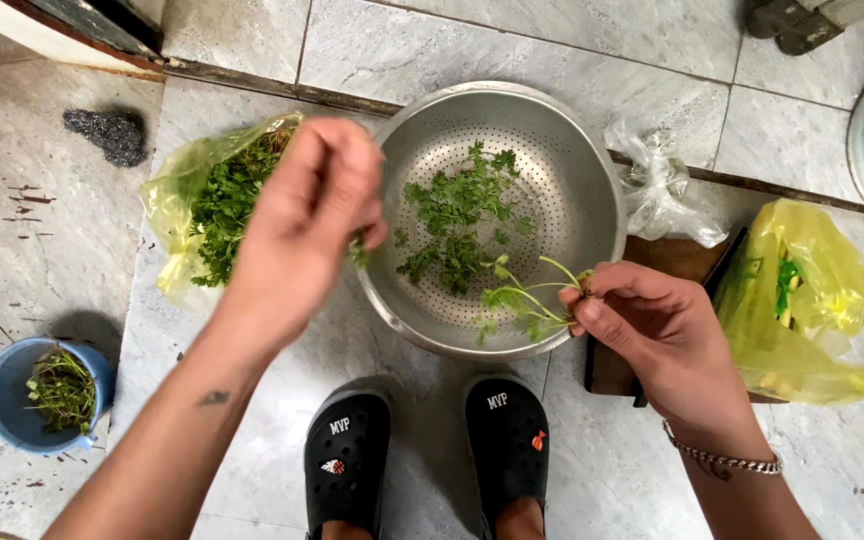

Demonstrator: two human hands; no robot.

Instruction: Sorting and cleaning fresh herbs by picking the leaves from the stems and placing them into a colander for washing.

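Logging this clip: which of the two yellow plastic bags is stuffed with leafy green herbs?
The yellow plastic bag beside the left hand, left of the metal colander. The other yellow bag, far right, shows only a few green pieces.

colander (572,170): perforated metal, dull sheen. bags (177,195): thin yellow plastic, crinkled, glossy. floor (512,40): smooth grey marble tile. cup (2,385): matt blue plastic. scourer (107,135): rough steel wool.

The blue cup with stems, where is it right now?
In the head view, the blue cup sits on the floor at lower left, beside the left forearm.
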